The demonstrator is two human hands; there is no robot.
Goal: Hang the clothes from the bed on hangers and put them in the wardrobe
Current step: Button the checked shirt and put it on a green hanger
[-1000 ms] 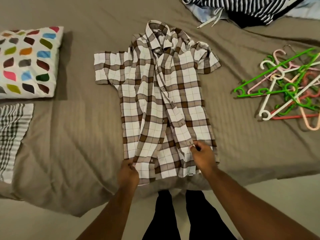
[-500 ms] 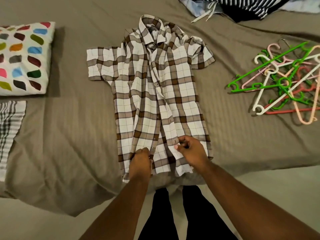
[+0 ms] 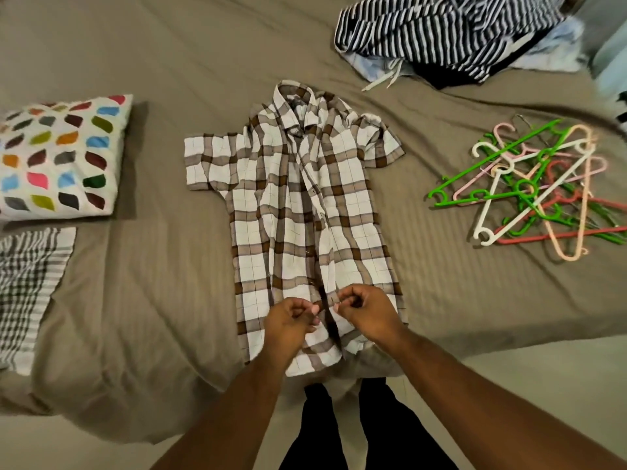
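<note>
A brown-and-white plaid short-sleeved shirt [image 3: 298, 205] lies flat on the bed, collar away from me, hem at the bed's near edge. My left hand [image 3: 291, 317] pinches the left front edge near the hem. Close beside it, my right hand [image 3: 366, 310] pinches the right front edge, the two edges brought together at the placket. A heap of plastic hangers [image 3: 536, 188], green, white, pink and red, lies on the bed to the right of the shirt.
The bed has a taupe cover [image 3: 135, 300]. A cushion with coloured patches [image 3: 57, 157] sits at the left, a checked cloth [image 3: 27, 293] below it. A pile of striped and light-blue clothes [image 3: 441, 35] lies at the far right. My dark trouser legs stand at the bed's edge.
Both hands have moved inward from the shirt's lower corners to meet at the front opening near the hem. The view has shifted slightly.
</note>
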